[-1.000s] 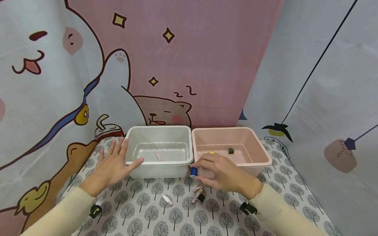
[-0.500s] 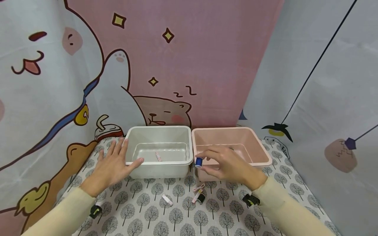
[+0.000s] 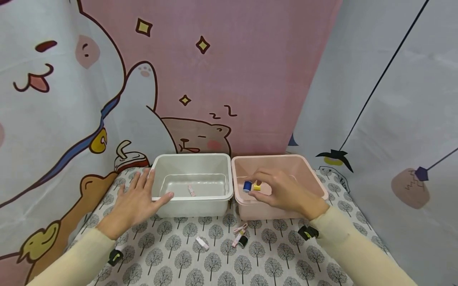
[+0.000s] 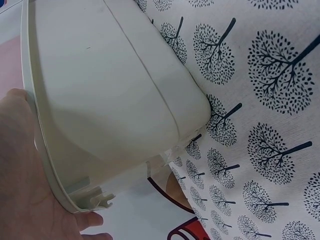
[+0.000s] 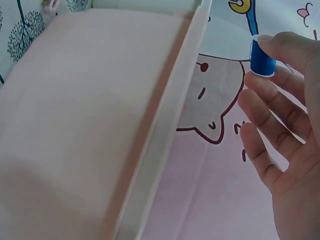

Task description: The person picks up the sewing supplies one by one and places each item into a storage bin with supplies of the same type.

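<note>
My right hand pinches a blue spool of thread between thumb and fingertips, over the front part of the pink bin. In the right wrist view the blue spool has white ends and is held above the rim. A yellow spool shows in the pink bin just past it, partly covered by my fingers. My left hand, fingers straight and spread, rests on the front left corner of the white bin. The left wrist view shows that palm against the bin's rim.
Inside the white bin lies a small pink and white item. On the tree-print cloth are a small white piece, a black spool, a pink and white stick-like piece and a pale pink looped cord.
My right hand has carried the blue spool from in front of the bins up and rightward over the pink bin. A dark green spool there is now hidden. My left hand has stayed put.
</note>
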Available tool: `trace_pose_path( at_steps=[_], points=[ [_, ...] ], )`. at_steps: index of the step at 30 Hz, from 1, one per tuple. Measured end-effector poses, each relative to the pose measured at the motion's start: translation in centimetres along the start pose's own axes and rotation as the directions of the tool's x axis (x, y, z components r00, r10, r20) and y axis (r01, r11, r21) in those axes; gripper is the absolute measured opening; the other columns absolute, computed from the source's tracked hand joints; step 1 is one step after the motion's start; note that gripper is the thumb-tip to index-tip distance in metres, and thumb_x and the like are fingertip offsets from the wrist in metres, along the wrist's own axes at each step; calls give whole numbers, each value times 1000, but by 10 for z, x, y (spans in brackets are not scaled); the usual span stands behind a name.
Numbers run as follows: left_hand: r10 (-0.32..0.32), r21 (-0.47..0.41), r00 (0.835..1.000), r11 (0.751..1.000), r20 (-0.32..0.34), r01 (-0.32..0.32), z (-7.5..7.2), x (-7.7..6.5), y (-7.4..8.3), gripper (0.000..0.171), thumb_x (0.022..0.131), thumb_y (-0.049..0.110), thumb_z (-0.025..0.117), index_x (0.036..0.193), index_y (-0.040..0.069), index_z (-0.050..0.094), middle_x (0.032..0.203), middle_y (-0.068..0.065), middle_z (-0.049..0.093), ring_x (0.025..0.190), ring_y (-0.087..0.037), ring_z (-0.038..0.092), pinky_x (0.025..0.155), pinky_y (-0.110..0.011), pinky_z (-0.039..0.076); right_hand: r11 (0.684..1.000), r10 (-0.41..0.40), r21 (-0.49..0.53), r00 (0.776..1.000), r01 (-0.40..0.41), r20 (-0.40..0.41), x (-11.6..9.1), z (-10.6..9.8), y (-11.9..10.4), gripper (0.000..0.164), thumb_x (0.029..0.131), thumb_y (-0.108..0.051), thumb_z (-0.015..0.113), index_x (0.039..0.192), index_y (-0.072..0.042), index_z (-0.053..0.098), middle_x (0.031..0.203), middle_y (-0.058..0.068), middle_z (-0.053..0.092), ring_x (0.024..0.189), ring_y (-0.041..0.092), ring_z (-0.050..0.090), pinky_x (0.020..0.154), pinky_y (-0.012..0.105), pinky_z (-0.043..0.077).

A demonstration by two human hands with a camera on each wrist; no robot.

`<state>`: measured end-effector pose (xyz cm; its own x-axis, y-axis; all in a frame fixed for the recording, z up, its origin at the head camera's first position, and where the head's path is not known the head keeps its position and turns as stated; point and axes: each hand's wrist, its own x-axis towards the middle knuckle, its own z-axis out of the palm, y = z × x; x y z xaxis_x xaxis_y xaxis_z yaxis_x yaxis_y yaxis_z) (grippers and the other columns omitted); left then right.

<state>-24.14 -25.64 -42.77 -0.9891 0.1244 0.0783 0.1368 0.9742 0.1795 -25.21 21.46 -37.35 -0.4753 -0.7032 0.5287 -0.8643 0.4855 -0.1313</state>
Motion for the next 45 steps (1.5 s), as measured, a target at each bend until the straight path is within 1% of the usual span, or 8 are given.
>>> trace_pose_path(
  at_steps=[4,10,16,22,28,31,36,45],
  points=[
    [4,6,1000,1000,-1,-4,0,0,-1,126,107,95,37,187,2,9,195,-30,8,178,-62,13,133,-96,7,1000,3,12,1000,-4,10,0,-2,7,34,95,-14,98,126,-10,84,116,-3,87,99,11,80,88,33,71],
    [6,5,1000,1000,-1,-6,2,-2,-1,126,107,95,38,187,1,10,194,-30,9,178,-64,13,133,-96,6,998,41,-57,999,-40,26,1,-6,14,23,98,-21,96,117,-14,85,112,-1,87,97,15,84,85,34,71],
    [10,-1,1000,1000,-1,-10,3,-4,-2,125,108,94,39,187,2,10,195,-29,8,178,-62,12,132,-97,6,993,65,-98,997,-61,39,3,-11,19,20,99,-25,95,115,-17,85,108,-5,86,88,8,79,78,30,68],
    [14,4,1000,1000,-10,-14,6,-1,-1,125,107,95,38,187,2,12,195,-28,9,179,-61,12,133,-96,2,990,127,-71,989,-122,72,6,-13,26,20,101,-22,95,118,-17,85,110,-6,86,87,4,74,76,28,65],
    [14,1,1000,1000,-9,-14,6,0,1,125,107,95,37,186,1,13,195,-28,9,179,-61,11,134,-95,0,978,203,-77,973,-196,106,9,-16,35,23,103,-23,91,125,-17,85,109,-2,85,95,13,78,84,35,69],
    [14,0,1000,1000,-11,-14,6,-1,1,125,107,94,38,186,1,13,195,-28,10,179,-61,12,133,-96,0,975,220,-50,968,-216,120,13,-17,40,26,104,-22,89,129,-15,86,109,2,85,97,16,79,87,39,70],
    [15,9,1000,1000,-16,-15,5,-2,0,124,108,94,38,186,1,13,195,-29,10,179,-61,12,133,-96,1,969,244,-12,958,-245,151,20,-19,48,29,105,-19,87,132,-11,86,111,1,85,96,11,76,87,40,71],
    [13,0,1000,1000,-14,-13,1,-3,0,125,108,94,39,187,1,11,195,-28,8,179,-61,11,134,-95,-3,954,291,16,934,-300,208,32,-18,63,33,103,-18,90,136,-13,85,113,0,86,98,13,77,86,39,71]
  ],
)
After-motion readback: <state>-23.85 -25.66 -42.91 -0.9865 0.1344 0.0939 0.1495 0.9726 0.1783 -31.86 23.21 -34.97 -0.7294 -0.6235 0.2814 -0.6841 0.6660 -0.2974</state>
